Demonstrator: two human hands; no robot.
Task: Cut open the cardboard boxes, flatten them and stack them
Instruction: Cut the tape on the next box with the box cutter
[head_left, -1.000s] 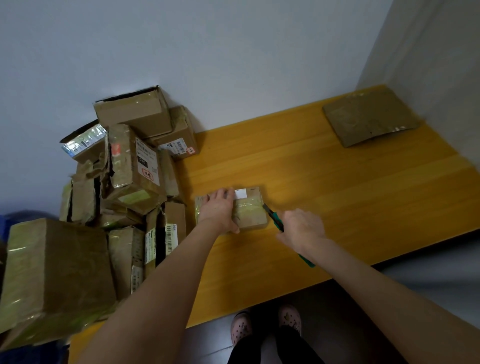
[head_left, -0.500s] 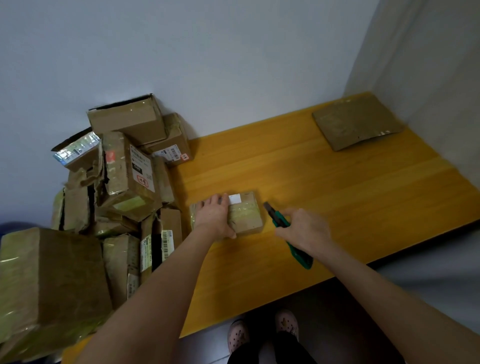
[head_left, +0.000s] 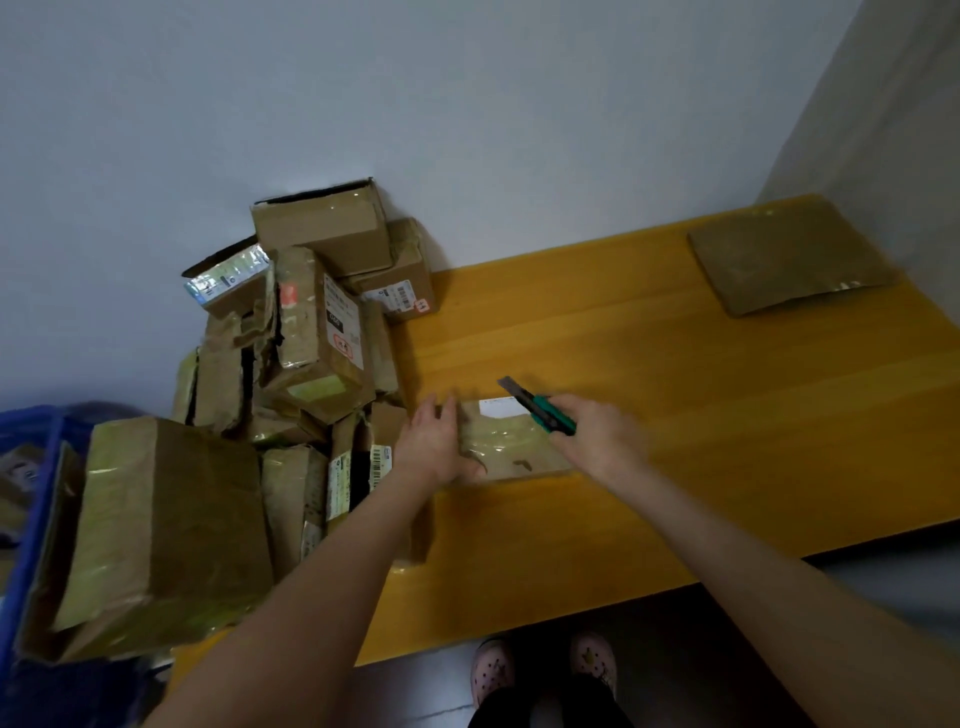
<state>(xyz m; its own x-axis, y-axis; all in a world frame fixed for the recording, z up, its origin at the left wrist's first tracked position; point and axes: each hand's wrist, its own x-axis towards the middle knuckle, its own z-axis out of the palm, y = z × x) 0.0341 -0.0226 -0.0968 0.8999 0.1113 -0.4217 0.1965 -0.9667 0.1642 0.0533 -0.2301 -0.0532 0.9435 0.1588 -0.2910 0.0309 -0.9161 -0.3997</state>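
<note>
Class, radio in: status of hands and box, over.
Left hand rests on small taped box. Right hand grips green knife, blade out above box. Box pile close on left.

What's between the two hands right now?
The small taped box, seen in the head view: the left hand rests on its left end, and the right hand holds the green utility knife over its right end.
</note>
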